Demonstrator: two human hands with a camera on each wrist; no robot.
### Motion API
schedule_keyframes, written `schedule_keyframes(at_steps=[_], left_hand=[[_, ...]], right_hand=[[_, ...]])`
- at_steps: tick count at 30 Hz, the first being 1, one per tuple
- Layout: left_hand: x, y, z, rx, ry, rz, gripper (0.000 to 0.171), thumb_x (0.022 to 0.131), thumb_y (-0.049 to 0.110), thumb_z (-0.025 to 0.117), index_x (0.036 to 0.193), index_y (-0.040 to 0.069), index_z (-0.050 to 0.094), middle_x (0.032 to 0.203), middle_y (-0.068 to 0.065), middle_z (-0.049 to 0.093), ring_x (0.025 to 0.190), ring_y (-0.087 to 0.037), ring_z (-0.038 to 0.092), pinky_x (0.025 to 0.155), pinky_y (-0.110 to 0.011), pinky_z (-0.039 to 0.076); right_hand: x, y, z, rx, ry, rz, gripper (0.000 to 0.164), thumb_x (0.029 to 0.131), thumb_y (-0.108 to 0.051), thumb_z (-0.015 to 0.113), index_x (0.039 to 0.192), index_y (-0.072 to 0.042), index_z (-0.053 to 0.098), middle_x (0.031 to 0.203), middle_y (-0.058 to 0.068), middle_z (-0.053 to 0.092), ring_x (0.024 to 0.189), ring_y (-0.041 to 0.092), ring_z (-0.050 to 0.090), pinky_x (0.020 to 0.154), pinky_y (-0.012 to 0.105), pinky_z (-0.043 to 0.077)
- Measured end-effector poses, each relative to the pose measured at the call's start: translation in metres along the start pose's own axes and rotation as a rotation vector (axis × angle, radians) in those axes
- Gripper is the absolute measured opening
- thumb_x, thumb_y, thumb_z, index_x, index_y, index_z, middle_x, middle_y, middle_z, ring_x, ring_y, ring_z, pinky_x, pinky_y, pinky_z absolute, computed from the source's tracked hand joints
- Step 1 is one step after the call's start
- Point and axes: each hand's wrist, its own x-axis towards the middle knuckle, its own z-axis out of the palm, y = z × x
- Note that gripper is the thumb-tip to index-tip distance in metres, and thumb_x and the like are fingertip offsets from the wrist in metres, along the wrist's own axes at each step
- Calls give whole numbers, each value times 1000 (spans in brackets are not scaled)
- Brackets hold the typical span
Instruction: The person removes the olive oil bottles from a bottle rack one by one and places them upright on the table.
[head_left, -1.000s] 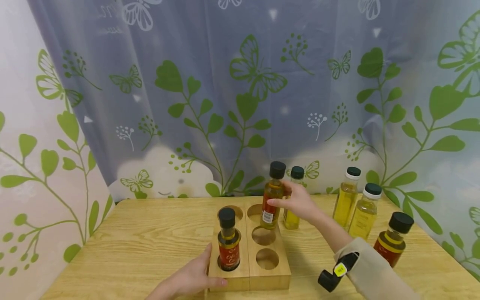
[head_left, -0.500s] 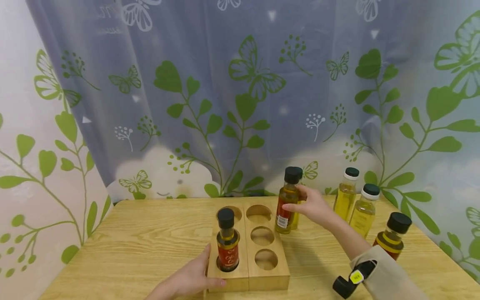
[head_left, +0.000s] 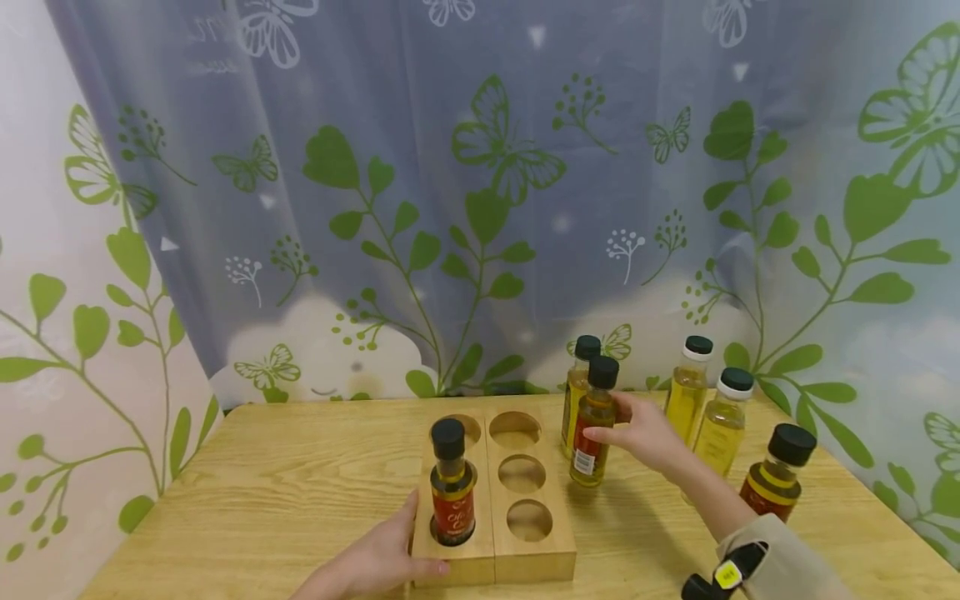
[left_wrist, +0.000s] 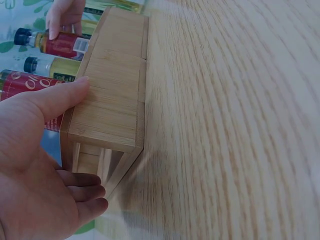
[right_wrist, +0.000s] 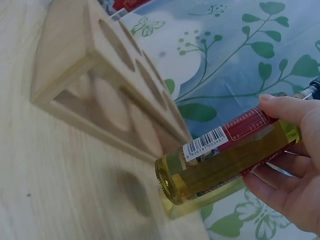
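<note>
My right hand [head_left: 651, 435] grips an oil bottle [right_wrist: 227, 150] with a black cap and a red label, thumb on one side and fingers on the other. Its base hangs just above the table, to the right of a wooden bottle rack [head_left: 534, 568]. The rack has two columns of round holes. My left hand [head_left: 378, 542] holds the rack's near left corner, with the thumb [left_wrist: 65, 95] on the front face and the fingers at the open side. Another red-label oil bottle [head_left: 453, 508] stands upright in the near left hole.
Close behind the held bottle stands a slim bottle of yellow oil [head_left: 574, 400]. Further right are two clear yellow oil bottles [head_left: 686, 396] [head_left: 720, 433] and another red-label bottle [head_left: 771, 492]. A patterned curtain [head_left: 405, 208] hangs behind the wooden table [head_left: 315, 467].
My right hand has carried the red-label bottle from over the rack's right side to the right and towards me, uncovering the slim yellow bottle. The left hand stays on the rack.
</note>
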Motion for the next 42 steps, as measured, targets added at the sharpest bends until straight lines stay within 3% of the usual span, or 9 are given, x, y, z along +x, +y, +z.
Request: schedule_keyframes(at_steps=[6, 15, 25, 29, 42], left_hand=[[1, -2, 0, 4, 0, -2, 114, 75, 40, 76, 141, -16, 2, 141, -40, 19, 127, -51, 27, 99, -61, 25], [1, -3, 2, -7, -11, 17, 114, 75, 38, 76, 141, -16, 1, 141, -40, 18, 127, -52, 26, 99, -62, 25], [1, -3, 1, 5, -6, -1, 114, 75, 41, 76, 141, -16, 2, 140, -40, 19, 127, -51, 27, 99, -61, 26], [1, -2, 1, 4, -1, -3, 114, 75, 41, 76, 141, -17, 2, 141, -40, 18, 127, -51, 27, 100, -60, 25], [1, -2, 1, -9, -1, -6, 115, 75, 41, 76, 142, -15, 1, 141, -39, 21, 126, -51, 29, 99, -61, 26]], right_hand=[[-3, 15, 4, 36, -6, -13, 60, 78, -31, 75, 123, 2, 53, 111, 13, 62, 102, 31, 56, 81, 44, 48], [-5, 29, 10, 41, -16, 29, 67, 78, -32, 75, 128, 5, 49, 114, 16, 60, 105, 32, 55, 84, 46, 47], [-7, 29, 9, 23, -15, 42, 71, 78, -33, 75, 129, 7, 47, 117, 20, 58, 108, 35, 54, 86, 48, 46], [-7, 25, 8, -8, -25, 33, 73, 78, -33, 75, 130, 9, 45, 117, 23, 57, 108, 37, 53, 86, 49, 46], [-13, 29, 7, 36, -52, 5, 73, 84, -34, 69, 135, 8, 39, 125, 25, 52, 114, 39, 50, 89, 50, 44]])
